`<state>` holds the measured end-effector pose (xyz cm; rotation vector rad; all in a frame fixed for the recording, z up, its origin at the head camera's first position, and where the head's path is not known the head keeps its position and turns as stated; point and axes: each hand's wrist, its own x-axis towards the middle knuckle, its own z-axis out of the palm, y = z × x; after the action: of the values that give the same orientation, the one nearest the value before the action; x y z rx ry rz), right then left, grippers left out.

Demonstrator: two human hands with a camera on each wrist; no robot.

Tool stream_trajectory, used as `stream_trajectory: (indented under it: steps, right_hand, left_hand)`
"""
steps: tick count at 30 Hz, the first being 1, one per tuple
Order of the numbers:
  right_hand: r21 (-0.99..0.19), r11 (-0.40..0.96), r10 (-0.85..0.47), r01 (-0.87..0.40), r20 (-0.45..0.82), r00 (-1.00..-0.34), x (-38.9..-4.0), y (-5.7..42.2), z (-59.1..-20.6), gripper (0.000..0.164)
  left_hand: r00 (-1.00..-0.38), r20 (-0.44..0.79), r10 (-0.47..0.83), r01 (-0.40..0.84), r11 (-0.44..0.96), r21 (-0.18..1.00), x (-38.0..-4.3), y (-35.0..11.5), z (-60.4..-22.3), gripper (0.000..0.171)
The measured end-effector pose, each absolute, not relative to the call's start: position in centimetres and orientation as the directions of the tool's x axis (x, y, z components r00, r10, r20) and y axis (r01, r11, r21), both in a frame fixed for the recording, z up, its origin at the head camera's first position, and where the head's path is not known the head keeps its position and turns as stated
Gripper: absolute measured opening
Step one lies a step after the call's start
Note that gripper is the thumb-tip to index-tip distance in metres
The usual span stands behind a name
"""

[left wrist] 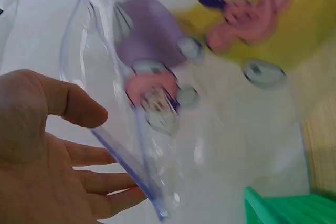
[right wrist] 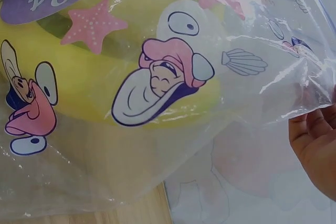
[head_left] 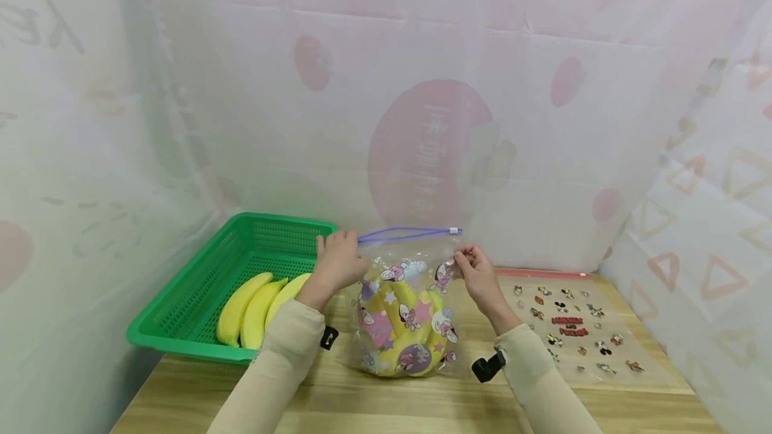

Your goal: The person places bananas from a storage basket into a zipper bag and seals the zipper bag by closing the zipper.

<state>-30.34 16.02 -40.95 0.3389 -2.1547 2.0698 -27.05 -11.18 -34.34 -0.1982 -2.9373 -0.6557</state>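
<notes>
A clear zip bag (head_left: 405,313) printed with cartoon ducks and stars stands upright on the table with yellow bananas (head_left: 416,333) inside. Its purple zip strip (head_left: 398,234) gapes at the top, a white slider (head_left: 454,231) at the right end. My left hand (head_left: 340,262) is at the bag's left top corner. Its spread fingers (left wrist: 105,182) and thumb lie along the bag's edge in the left wrist view, not closed on it. My right hand (head_left: 476,276) pinches the bag's right side a little below the zip; in the right wrist view the fingers (right wrist: 315,124) grip the film.
A green plastic basket (head_left: 181,273) with several bananas (head_left: 244,307) stands at the left. Flat on the table at the right lies another clear printed bag (head_left: 579,333) with a red zip. Printed white curtains (head_left: 253,86) enclose the table at back and sides.
</notes>
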Motion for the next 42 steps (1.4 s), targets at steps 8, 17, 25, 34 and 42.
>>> stream_trajectory:
  steps: [8,17,25,34,42]
  right_hand:
    - [-0.965,0.015,-0.090,-0.263,0.261,-0.961,-30.4,15.8,-40.8,0.013]
    - [-0.966,0.061,-0.102,-0.252,0.245,-0.964,-30.2,16.0,-40.9,0.018]
    - [-0.955,0.062,-0.149,-0.290,0.278,-0.949,-30.1,16.1,-40.8,0.020]
    - [-0.941,0.063,-0.211,-0.331,0.312,-0.926,-30.2,16.3,-41.1,0.021]
    - [-0.925,0.088,-0.222,-0.371,0.345,-0.912,-30.0,16.1,-40.8,0.020]
  left_hand:
    - [-0.957,0.119,0.263,0.289,0.875,0.387,-27.0,-7.2,-33.4,0.064]
    - [-0.961,0.112,0.252,0.275,0.905,0.325,-27.5,-3.9,-32.5,0.058]
    - [-0.915,0.214,0.342,0.388,0.891,0.235,-28.6,-1.7,-32.7,0.051]
    - [-0.854,0.254,0.454,0.500,0.852,0.154,-29.4,-1.1,-32.5,0.046]
    - [-0.808,0.421,0.411,0.534,0.814,0.228,-29.7,-1.3,-32.8,0.024]
